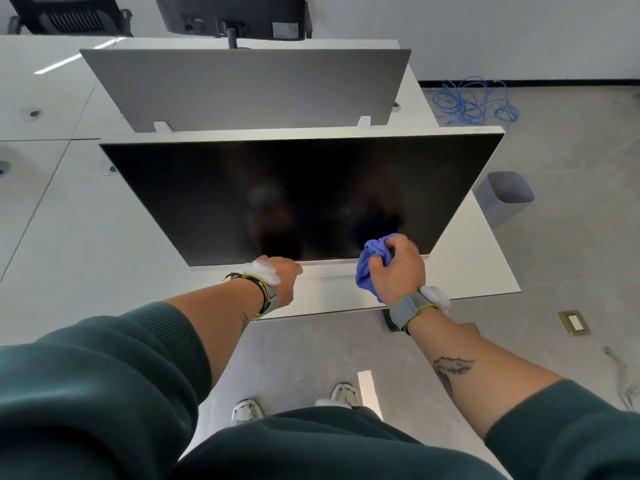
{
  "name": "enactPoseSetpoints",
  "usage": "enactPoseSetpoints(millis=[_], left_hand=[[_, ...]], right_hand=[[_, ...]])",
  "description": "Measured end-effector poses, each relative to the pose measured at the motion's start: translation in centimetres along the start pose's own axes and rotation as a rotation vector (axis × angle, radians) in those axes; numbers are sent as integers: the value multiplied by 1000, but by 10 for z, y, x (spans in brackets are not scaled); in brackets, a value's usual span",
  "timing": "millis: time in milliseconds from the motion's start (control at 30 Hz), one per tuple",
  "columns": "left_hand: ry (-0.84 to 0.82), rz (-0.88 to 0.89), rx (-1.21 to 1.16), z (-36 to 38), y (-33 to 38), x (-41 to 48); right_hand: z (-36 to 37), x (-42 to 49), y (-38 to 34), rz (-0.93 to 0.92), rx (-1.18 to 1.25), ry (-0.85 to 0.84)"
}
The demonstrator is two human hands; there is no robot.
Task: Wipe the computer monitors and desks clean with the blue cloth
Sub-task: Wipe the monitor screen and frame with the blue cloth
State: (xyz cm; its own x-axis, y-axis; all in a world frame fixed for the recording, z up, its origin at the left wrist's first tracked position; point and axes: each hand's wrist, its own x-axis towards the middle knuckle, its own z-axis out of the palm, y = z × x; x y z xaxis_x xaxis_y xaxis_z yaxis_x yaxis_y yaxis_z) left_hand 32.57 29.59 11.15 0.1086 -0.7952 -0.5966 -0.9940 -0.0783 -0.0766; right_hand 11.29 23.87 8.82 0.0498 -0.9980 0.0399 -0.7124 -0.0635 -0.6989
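A large dark monitor [294,188] with a white frame stands on the white desk [86,237] in front of me. My right hand [398,268] grips a bunched blue cloth [370,268] and holds it against the screen's lower right corner. My left hand [284,275] is under the bottom edge of the monitor near its middle, with the fingers hidden below the frame.
A grey divider panel [242,84] rises behind the monitor, with a second monitor [235,15] seen from the back beyond it. A grey waste bin [505,195] and a tangle of blue cable [474,102] sit on the floor to the right. A brass floor socket [574,322] lies near my right arm.
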Motion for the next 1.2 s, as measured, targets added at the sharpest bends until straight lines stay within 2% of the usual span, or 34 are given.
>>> enactPoseSetpoints(millis=[67, 167, 233, 333, 433, 500, 567, 633, 667, 733, 800, 833, 900, 967, 1067, 1200], left_hand=[[8, 66, 37, 7, 2, 3], [-36, 52, 3, 42, -2, 16], [-39, 96, 13, 63, -5, 17], [-4, 44, -48, 84, -24, 24], [-13, -35, -107, 108, -44, 25], [8, -78, -158, 117, -51, 22], [2, -118, -224, 127, -61, 17], [-43, -131, -263, 136, -71, 9], [-76, -120, -262, 139, -76, 7], [-111, -102, -254, 147, -85, 4], [-102, -67, -259, 149, -84, 5], [-91, -49, -267, 151, -84, 5], [-56, -10, -274, 158, -85, 4], [-19, -1, -312, 167, -93, -4], [-20, 16, -253, 172, -112, -14], [-21, -24, -229, 182, -139, -23]], right_hand=[[14, -10, 12, -7, -80, -89], [61, -16, 35, -17, -188, -219], [86, -17, 46, 11, -204, -217], [127, -17, 47, -38, -224, -124], [178, -34, 18, -262, -115, -42], [203, -48, -3, -509, -129, -213], [215, -61, -5, -719, -389, -466], [197, -54, 21, -838, -601, -472], [181, -49, 39, -825, -662, -445], [146, -46, 69, -661, -717, -365], [137, -55, 69, -461, -720, -297], [151, -64, 56, -436, -685, -313], [193, -86, 17, -574, -594, -485], [224, -91, -16, -756, -598, -571], [206, -69, -9, -644, -695, -532], [178, -67, 23, -540, -713, -374]])
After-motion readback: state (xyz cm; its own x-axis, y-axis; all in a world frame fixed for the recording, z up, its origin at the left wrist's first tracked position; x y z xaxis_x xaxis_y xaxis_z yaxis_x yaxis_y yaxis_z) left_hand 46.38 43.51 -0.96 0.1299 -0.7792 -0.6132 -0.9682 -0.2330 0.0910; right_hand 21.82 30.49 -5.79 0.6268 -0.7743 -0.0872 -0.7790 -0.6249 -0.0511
